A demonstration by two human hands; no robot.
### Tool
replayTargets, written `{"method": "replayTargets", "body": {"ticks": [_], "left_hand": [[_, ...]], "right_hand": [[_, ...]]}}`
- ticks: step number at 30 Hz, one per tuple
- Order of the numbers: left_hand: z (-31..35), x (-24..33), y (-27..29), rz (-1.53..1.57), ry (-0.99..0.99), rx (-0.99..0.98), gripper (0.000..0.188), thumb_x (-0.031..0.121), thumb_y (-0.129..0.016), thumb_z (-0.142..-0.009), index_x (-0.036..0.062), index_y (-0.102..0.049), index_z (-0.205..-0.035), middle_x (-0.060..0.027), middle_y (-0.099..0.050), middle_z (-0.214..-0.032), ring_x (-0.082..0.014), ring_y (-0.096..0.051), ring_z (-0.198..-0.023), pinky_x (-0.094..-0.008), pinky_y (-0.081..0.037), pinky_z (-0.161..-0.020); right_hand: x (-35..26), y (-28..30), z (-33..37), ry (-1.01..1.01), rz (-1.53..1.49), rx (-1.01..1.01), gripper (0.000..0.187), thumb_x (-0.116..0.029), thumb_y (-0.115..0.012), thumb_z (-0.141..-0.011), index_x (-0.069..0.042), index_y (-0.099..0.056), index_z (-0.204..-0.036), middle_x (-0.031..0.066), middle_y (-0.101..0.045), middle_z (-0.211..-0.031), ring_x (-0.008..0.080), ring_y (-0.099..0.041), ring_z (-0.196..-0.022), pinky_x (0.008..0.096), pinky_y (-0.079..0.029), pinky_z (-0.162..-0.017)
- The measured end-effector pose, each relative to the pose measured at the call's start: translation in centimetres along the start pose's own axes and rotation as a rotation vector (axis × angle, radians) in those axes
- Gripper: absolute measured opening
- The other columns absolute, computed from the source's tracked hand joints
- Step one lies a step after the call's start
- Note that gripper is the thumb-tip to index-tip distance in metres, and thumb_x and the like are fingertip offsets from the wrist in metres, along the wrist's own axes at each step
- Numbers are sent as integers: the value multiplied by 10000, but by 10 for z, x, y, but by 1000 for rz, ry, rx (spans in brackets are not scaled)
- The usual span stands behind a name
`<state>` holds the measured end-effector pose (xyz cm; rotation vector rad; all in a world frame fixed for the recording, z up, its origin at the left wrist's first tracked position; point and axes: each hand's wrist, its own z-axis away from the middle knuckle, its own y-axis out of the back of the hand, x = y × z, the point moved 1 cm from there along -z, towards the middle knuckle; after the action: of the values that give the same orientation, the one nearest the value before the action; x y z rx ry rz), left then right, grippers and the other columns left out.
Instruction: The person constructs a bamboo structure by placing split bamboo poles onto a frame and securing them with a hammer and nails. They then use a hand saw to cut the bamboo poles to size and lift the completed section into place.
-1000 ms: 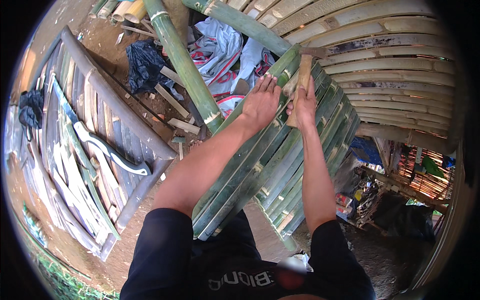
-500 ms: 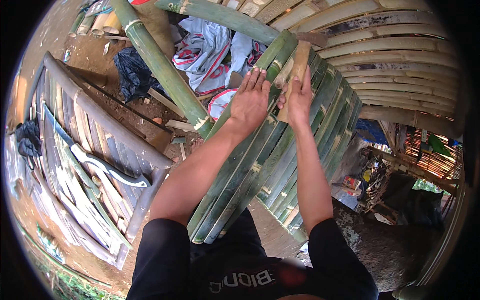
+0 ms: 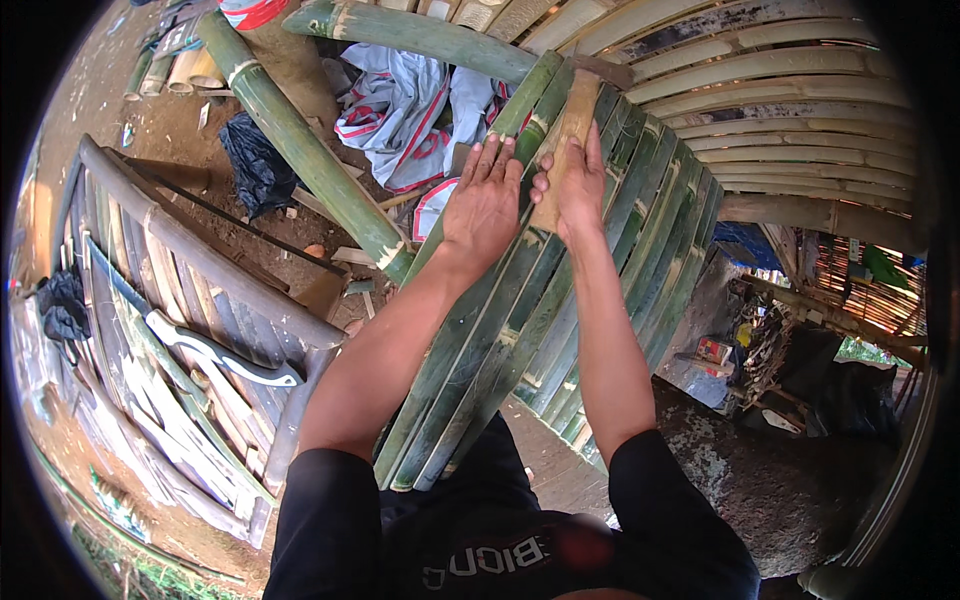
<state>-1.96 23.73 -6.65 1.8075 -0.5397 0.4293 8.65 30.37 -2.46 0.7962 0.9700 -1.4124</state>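
My left hand (image 3: 480,205) lies flat on the left edge strips of a slatted panel of green split bamboo (image 3: 480,350), its fingers stretched toward the far end. Beside it, my right hand (image 3: 574,192) is closed round the wooden handle of a hammer-like tool (image 3: 577,108). The tool's brown metal head rests near or just above the panel's far end; whether it is a hammer or a hatchet, I cannot tell. The panel slants across in front of me, its near end by my lap.
A green bamboo pole (image 3: 300,150) runs along the left, another pole (image 3: 420,42) across the far side. White sacks (image 3: 395,110) and a black plastic bag (image 3: 255,160) lie beyond. At left, a white-handled saw (image 3: 220,350) rests on a slatted frame (image 3: 230,275). A pale bamboo surface (image 3: 780,100) stands far right.
The whole view has shifted slightly, so the panel's far end and both hands appear further left. My left hand still lies flat, and my right hand keeps its grip on the tool.
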Motion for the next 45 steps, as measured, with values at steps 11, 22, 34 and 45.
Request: {"method": "replayTargets", "body": {"ticks": [11, 22, 34, 45], "left_hand": [[-1, -2, -1, -51, 1, -22, 397, 10, -511, -822, -52, -508, -1214, -223, -500, -1373, -325, -399, -1356, -413, -283, -1152], [-54, -15, -4, 311, 201, 446, 88, -4, -601, -841, -6, -622, -926, -192, -658, -916, -367, -627, -749, -388, -490, -681], [-188, -59, -77, 868, 318, 262, 132, 41, -675, -864, -48, -674, -961, -65, -686, -861, -115, -601, -730, -247, -500, -694], [-197, -63, -78, 653, 287, 167, 159, 67, -692, -852, -43, -698, -966, -36, -687, -825, -85, -581, -714, -236, -487, -694]], "right_hand": [[0, 10, -11, -82, 105, -46, 548, -214, -383, -1041, -306, -147, -1526, 57, -492, -733, 144, -451, -474, 302, -420, -401], [-7, 47, -2, -96, -44, -109, 554, -194, -391, -1033, -334, -172, -1523, 52, -477, -733, 125, -412, -483, 283, -388, -414], [13, 118, 41, -119, -70, 79, 529, -213, -389, -1042, -310, -202, -1528, 40, -464, -712, 101, -417, -463, 267, -411, -389], [1, 111, 28, -29, 177, 14, 537, -217, -418, -1038, -248, -211, -1533, 21, -466, -719, 70, -412, -554, 253, -437, -458]]}}
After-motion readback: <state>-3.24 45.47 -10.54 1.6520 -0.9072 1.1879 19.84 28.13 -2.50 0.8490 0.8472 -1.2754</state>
